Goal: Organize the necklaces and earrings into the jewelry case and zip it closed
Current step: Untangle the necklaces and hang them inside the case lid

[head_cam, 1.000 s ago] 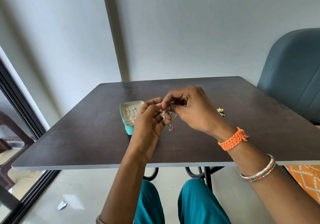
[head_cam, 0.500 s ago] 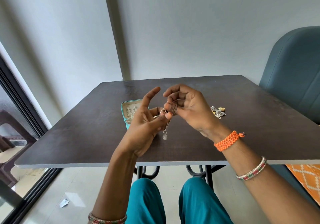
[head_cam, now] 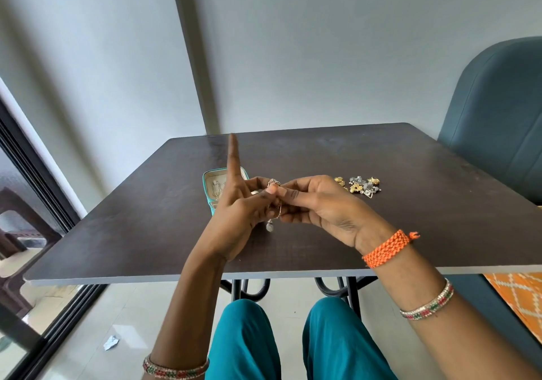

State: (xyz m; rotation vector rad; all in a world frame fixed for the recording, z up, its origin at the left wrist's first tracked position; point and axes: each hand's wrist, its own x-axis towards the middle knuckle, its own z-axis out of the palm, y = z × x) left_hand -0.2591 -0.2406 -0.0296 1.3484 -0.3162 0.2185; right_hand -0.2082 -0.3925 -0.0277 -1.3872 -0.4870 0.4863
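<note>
Newly raised left forefinger; necklace [head_cam: 274, 203] vertical.

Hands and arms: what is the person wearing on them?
No sleeves show. The right wrist has an orange braided band, and further up that arm sits a beaded bangle in white, red and green. The left arm wears a similar beaded bangle.

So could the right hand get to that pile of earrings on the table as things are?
Probably yes: the earrings lie in the open just beyond the right hand, but it is pinching the necklace with the left hand.
</note>
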